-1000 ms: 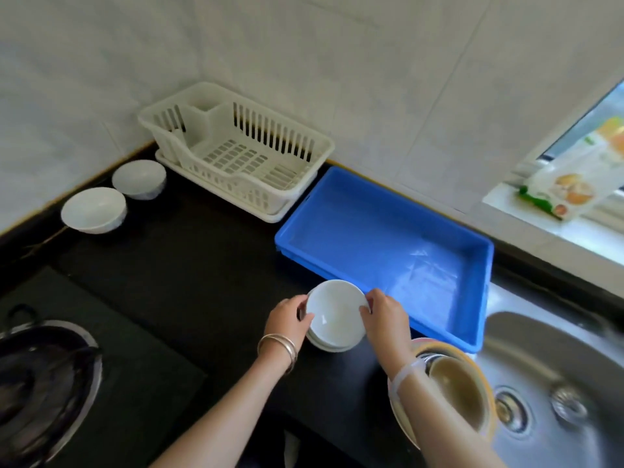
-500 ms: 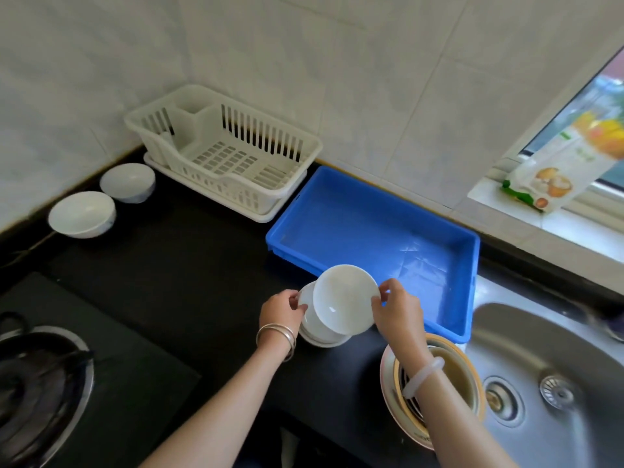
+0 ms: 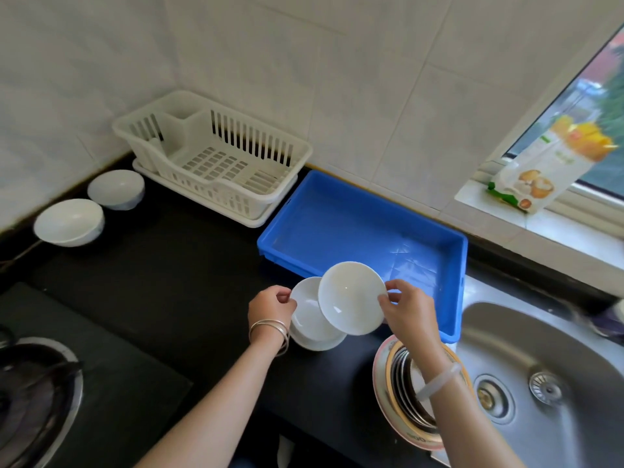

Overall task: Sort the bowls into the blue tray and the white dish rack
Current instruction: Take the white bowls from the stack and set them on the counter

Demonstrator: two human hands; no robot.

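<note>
Nearest to me, a mixed stack of rimmed dishes [image 3: 401, 400] sits on the black counter [image 3: 169, 282] under my right forearm, with the steel sink [image 3: 557, 366] to its right and a gas burner [image 3: 30, 393] at far left. Right hand [image 3: 408, 315]: thumb and fingertips [image 3: 388, 293] pinch the right rim of the lifted bowl [image 3: 351, 297]; wrist bent slightly inward, a pale bangle on the forearm. The bowl is held off the counter, tilted, inside facing me, and in this view it overlaps the near rim of the blue tray [image 3: 337, 214]. Appearance: shallow, plain glossy white, small highlights on the inner surface. Left hand [image 3: 270, 307]: fingers curled, pinching the left rim of the stack of bowls [image 3: 307, 325], which stands on the counter just in front of the tray and partly behind the lifted bowl; metal bangles on that wrist. Beyond, the tray holds nothing. The white dish rack [image 3: 293, 143] stands to its left against the tiled wall. Two more white bowls [image 3: 69, 226] [image 3: 116, 189] rest on the counter left of the rack. A printed packet [image 3: 547, 163] leans on the windowsill.
</note>
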